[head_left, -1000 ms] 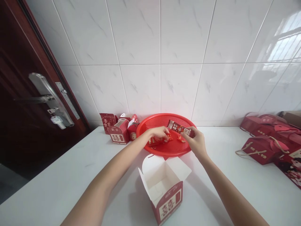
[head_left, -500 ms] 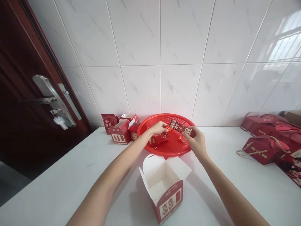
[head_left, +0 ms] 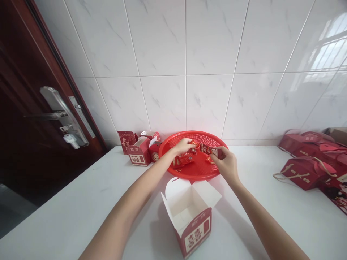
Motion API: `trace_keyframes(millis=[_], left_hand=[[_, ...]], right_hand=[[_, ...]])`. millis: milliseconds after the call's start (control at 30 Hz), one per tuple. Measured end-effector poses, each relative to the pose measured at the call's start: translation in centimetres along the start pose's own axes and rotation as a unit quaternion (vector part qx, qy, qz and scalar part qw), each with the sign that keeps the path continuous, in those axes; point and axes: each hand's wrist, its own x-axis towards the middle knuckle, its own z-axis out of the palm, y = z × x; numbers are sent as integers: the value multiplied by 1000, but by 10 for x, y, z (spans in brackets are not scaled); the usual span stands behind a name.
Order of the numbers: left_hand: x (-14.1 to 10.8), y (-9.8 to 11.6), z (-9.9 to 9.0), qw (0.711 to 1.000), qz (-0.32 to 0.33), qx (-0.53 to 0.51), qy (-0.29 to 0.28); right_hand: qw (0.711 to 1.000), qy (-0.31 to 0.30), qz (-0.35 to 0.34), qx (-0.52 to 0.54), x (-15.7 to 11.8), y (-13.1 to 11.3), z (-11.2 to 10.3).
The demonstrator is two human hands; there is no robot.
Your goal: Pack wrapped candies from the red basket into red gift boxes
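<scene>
Both my hands are over a red plastic basket (head_left: 202,174) with perforated sides. My left hand (head_left: 184,145) pinches a small red-wrapped candy (head_left: 194,145) above the basket's left half. Between the fingers of my right hand (head_left: 225,157) is a brown snack packet (head_left: 207,148), its printed end pointing left. Lower in the basket lie a red packet (head_left: 184,159) and a small orange-red candy (head_left: 208,159). Nearer to me, between my forearms, stands a red and white gift box (head_left: 187,213) with its flaps up and a bare white inside.
Small red boxes (head_left: 139,153) and a red pouch (head_left: 126,142) stand left of the basket by the tiled wall. Several red gift boxes with rope handles (head_left: 302,173) are piled at the right. A dark door with a metal handle (head_left: 63,115) is at the left.
The brown packet in my right hand has tilted and dropped slightly. My left hand has turned a little with its candy and shifted slightly. The gift box has stayed in place.
</scene>
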Motion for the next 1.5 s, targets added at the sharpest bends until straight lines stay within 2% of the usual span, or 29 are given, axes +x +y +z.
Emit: trace_keyframes(millis=[267,433,600,733,1033,1300,1500], left_hand=[[-2,5,1,996,42,-79,7],[-1,5,2,988,64,-132,-43],[-7,20,13,979,73,-172,-76],[-9,28,23,976,78,-187,-75],[-15,28,30,973,101,-204,-40],[-13,19,35,973,123,-187,-59],[-17,24,34,976,120,-166,-73]], right_hand=[[999,-16,-8,-31,0,1,1],[998,-14,4,-63,2,2,0],[996,-46,62,51,6,4,0],[989,-63,66,120,7,2,1],[988,-59,67,126,8,2,2],[986,-48,90,135,10,0,2],[979,-50,111,166,14,2,0]])
